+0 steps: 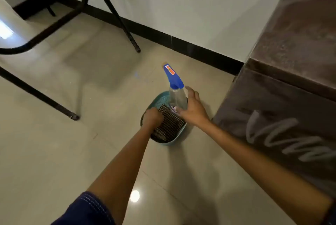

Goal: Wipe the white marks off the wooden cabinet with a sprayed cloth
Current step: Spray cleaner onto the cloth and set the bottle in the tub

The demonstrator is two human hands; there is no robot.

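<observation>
A dark wooden cabinet stands at the right, with white scribbled marks on its front face. On the floor beside it sits a teal basket holding a checked cloth and a clear spray bottle with a blue trigger head. My left hand reaches into the basket and grips the cloth at its left edge. My right hand is curled round the body of the bottle, which stands upright in the basket.
Black metal chair or table legs stand on the glossy beige tiled floor at the left and back. A white wall with a black skirting board runs behind the basket.
</observation>
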